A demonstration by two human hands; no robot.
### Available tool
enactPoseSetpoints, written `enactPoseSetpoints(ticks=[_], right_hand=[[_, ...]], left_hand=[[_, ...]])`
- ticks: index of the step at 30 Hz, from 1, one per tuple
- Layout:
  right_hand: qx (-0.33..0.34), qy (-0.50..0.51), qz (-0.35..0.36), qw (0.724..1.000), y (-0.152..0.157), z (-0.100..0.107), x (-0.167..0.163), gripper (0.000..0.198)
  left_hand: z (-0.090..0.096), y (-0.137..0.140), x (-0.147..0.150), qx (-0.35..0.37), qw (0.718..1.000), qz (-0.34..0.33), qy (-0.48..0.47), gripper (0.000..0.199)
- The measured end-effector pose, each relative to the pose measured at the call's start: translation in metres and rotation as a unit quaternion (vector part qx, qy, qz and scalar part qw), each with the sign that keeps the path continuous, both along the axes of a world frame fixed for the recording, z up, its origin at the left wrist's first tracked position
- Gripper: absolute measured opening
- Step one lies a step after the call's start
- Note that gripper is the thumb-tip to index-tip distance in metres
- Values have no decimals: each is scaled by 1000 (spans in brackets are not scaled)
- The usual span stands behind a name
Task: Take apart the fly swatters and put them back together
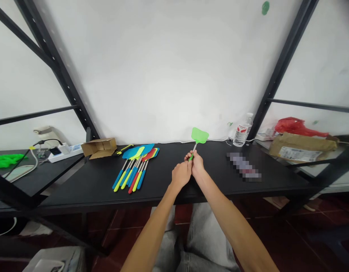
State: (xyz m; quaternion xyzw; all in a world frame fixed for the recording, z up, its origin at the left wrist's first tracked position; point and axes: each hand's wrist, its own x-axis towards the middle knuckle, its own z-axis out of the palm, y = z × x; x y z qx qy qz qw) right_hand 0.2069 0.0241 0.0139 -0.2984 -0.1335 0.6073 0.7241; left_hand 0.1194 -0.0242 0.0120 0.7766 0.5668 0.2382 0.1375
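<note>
Stretching across the scene, a long black tabletop (171,153) carries a fanned pile of blue, yellow and red plastic swatters (133,174) on its left. At far right lies a brown cardboard parcel (279,144), its white label too small to read. An open brown cardboard box (102,148) sits far left. At centre, left hand (181,175) and right hand (197,163), fingers curled closed, grip a lime-green plastic swatter (200,135) by its handle. Far right stands a clear water bottle (242,132), its red-and-white label illegible.

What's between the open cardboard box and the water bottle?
In the head view: a yellow-black tool, a pile of colourful fly swatters, then the left hand and right hand, holding a green fly swatter.
</note>
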Motion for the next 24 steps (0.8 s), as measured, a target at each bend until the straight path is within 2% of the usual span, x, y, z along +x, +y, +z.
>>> enactPoseSetpoints(ticks=[4,7,9,13,15,16,17,18,21,22,24], right_hand=[[3,61,45,997,2,9,7,35],[12,77,69,995,2,18,9,35],[19,75,77,994,2,25,11,34],[41,60,89,993,1,37,15,30],[44,55,93,993,-1,40,16,30],[40,49,94,993,-3,41,16,29],[39,42,97,994,-4,41,17,28],[41,33,100,994,-5,41,18,27],[63,7,110,992,-7,42,24,27],[68,-4,109,992,-7,42,25,28],[68,-36,100,992,-6,43,26,32]], left_hand=[[3,9,2,-33,992,-36,-116,54],[9,14,2,-99,963,-61,-245,51],[15,14,3,-170,918,-80,-349,49],[28,9,9,-290,804,-126,-504,44],[32,5,10,-322,765,-144,-539,45],[32,2,10,-326,756,-147,-548,46],[30,-2,9,-319,758,-147,-550,47],[28,-5,8,-301,772,-141,-542,47],[18,-16,4,-229,845,-104,-472,48],[16,-19,5,-215,861,-91,-451,48],[14,-22,9,-213,863,-74,-452,48]])
